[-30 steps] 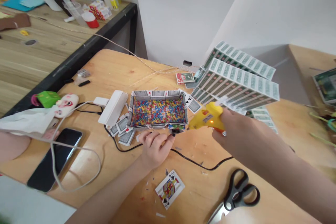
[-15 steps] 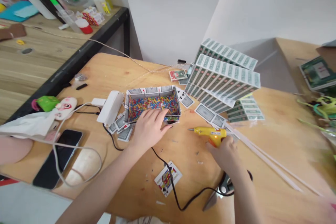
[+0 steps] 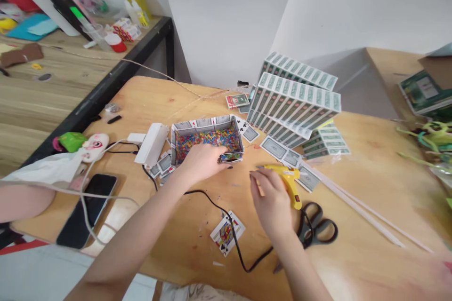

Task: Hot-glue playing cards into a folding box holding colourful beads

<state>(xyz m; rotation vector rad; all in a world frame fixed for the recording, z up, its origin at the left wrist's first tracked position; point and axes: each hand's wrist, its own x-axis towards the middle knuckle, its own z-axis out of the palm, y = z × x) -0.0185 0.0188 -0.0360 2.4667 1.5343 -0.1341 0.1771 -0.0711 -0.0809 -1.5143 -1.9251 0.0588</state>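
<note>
A small open box made of playing cards [image 3: 197, 123], lined inside with a bright multicoloured pattern, stands in the middle of the wooden table [image 3: 367, 150]. My left hand [image 3: 203, 161] lies over its near wall, fingers curled and pressing on the front right corner. A yellow glue gun [image 3: 287, 178] lies on the table to the right of the box, nozzle pointing left. My right hand [image 3: 270, 202] hovers just beside it, fingers apart, holding nothing. The gun's black cord [image 3: 212, 203] runs across the table under my arms.
Black scissors [image 3: 318, 231] lie right of my right hand, and a face card [image 3: 227, 233] near the front edge. Stacked card sheets [image 3: 296, 99] rise behind, glue sticks [image 3: 356, 209] to the right. A white adapter [image 3: 151, 143], loose cards and a phone [image 3: 86, 209] lie left.
My right hand carried the glue gun away from the box, laid it on the table and let go. My left hand moved up onto the box's near wall.
</note>
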